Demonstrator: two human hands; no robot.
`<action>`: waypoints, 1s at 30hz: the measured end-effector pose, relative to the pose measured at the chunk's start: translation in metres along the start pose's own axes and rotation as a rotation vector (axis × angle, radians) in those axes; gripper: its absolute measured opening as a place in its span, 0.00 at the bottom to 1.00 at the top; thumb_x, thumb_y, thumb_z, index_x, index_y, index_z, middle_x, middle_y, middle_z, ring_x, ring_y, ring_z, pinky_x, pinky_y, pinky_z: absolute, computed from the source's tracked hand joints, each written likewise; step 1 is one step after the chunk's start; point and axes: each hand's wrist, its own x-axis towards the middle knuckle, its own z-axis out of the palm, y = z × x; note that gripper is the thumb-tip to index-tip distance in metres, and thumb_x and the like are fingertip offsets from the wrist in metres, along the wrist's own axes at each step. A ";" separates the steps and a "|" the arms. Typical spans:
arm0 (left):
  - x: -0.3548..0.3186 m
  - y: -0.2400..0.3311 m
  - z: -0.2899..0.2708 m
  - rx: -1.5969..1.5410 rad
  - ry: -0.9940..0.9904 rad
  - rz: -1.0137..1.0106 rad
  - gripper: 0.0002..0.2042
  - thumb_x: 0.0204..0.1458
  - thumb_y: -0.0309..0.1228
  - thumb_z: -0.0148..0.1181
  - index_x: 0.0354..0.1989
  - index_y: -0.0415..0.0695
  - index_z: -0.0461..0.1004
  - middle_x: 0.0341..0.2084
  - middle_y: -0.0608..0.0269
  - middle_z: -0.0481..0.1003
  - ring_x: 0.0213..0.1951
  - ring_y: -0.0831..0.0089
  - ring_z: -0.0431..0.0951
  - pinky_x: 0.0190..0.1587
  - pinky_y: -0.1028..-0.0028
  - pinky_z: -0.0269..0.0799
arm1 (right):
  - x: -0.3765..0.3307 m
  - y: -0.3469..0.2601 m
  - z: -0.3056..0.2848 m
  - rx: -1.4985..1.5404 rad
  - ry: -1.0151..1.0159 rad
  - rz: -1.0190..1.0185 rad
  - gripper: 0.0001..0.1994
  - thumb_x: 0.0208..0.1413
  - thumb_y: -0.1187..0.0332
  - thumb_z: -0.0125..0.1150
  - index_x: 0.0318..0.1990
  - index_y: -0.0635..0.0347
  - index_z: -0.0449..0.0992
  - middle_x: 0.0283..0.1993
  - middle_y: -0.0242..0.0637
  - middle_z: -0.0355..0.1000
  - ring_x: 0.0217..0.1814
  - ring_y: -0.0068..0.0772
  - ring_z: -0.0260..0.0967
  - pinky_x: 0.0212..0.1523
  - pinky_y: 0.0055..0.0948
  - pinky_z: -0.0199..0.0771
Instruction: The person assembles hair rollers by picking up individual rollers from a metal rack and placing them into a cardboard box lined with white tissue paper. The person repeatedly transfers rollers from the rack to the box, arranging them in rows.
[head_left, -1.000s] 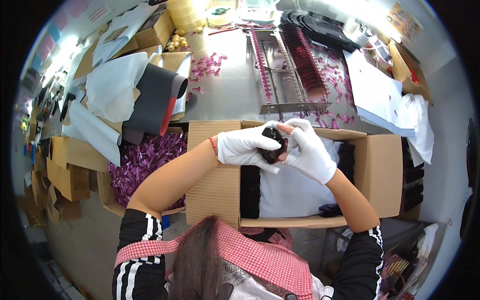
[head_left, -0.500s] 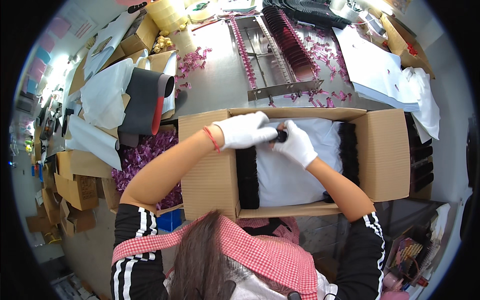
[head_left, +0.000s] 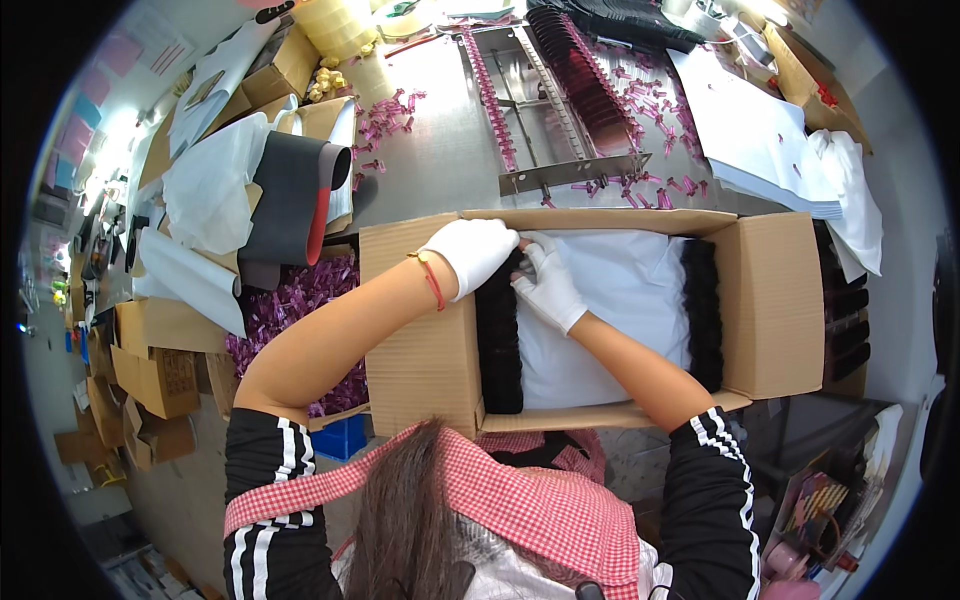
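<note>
An opened cardboard box point(head_left: 590, 418) lies before me, packed with a flat white sheet point(head_left: 610, 320). Black fluffy rows point(head_left: 500, 350) line its left and right ends. Both my hands wear white gloves with some bare fingertips. At the box's far left corner, my left hand point(head_left: 472, 255) is curled over the top of the left black row, its fingers mostly hidden. My right hand point(head_left: 550, 285) bends its fingers against the same row, close beside the left. Whatever small thing is between the fingers cannot be made out.
Beyond the box stands a metal rack point(head_left: 540, 110) with pink clips and dark pieces, among loose pink clips point(head_left: 390, 115). White paper sheets point(head_left: 750, 130) lie at the right. Purple clips fill a bin point(head_left: 340, 418) left of the box. A dark rolled sheet point(head_left: 290, 200) leans behind it.
Both hands have moved left, from over the white sheet to the left black row. The small black thing that showed between my fingers is hidden now.
</note>
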 end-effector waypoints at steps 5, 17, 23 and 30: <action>0.007 0.008 -0.005 0.034 -0.122 -0.137 0.09 0.56 0.26 0.52 0.44 0.40 0.74 0.37 0.49 0.80 0.42 0.53 0.81 0.45 0.60 0.77 | -0.011 0.000 0.021 -0.044 0.243 0.108 0.24 0.56 0.77 0.56 0.62 0.63 0.65 0.62 0.50 0.61 0.58 0.49 0.66 0.61 0.37 0.68; 0.015 0.015 -0.004 0.076 -0.211 -0.122 0.11 0.57 0.27 0.50 0.46 0.40 0.74 0.36 0.49 0.80 0.39 0.54 0.82 0.42 0.61 0.77 | -0.001 -0.031 0.002 -0.113 -0.150 0.369 0.33 0.58 0.61 0.59 0.67 0.67 0.58 0.69 0.58 0.58 0.69 0.57 0.58 0.66 0.42 0.62; 0.017 0.027 -0.074 -0.647 0.240 -0.017 0.14 0.58 0.27 0.52 0.52 0.40 0.68 0.45 0.51 0.76 0.50 0.59 0.78 0.51 0.65 0.74 | 0.034 -0.061 -0.112 -0.545 0.199 -0.500 0.13 0.45 0.73 0.64 0.41 0.61 0.76 0.46 0.42 0.73 0.49 0.47 0.71 0.51 0.43 0.72; 0.171 -0.001 -0.052 -1.935 0.290 -0.408 0.24 0.60 0.43 0.53 0.58 0.39 0.66 0.50 0.51 0.74 0.52 0.58 0.74 0.56 0.58 0.69 | 0.127 -0.026 -0.068 -0.669 -0.027 -0.304 0.19 0.58 0.60 0.55 0.55 0.58 0.69 0.55 0.46 0.69 0.59 0.46 0.65 0.60 0.40 0.65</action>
